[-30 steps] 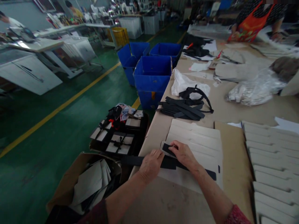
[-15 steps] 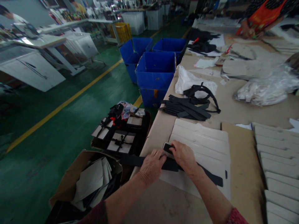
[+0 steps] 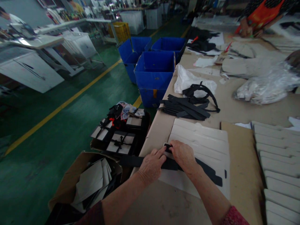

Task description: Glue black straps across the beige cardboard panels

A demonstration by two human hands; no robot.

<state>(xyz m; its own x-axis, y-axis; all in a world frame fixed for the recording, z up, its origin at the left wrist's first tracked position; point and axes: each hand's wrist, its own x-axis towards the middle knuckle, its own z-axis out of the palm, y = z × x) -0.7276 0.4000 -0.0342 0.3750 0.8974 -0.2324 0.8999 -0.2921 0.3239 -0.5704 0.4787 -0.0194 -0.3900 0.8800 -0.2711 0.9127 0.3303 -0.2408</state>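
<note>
My right hand [image 3: 184,154] pinches a short black strip [image 3: 167,147] at the left corner of a beige panel. My left hand [image 3: 152,164] lies over a long black band [image 3: 131,161], its index finger stretched to the short strip and the thumb apart from it. That band runs off the table's left edge; another black piece [image 3: 208,171] shows right of my right wrist. Under my hands is a stack of beige panels [image 3: 199,136], overlapping in steps. The tips of my right fingers are partly hidden.
Black strips [image 3: 186,107] lie beyond the panels, beside a white plastic bag [image 3: 181,79]. More beige panels [image 3: 278,159] are stacked at right, past a brown board [image 3: 241,168]. Left of the table stand cartons [image 3: 65,181] and blue bins [image 3: 154,78]. A person in an orange apron [image 3: 266,15] works at the far right.
My left index finger has stretched forward onto the short black strip, where it was bent back before. My right hand stays at the panel's corner. The view has shifted slightly.
</note>
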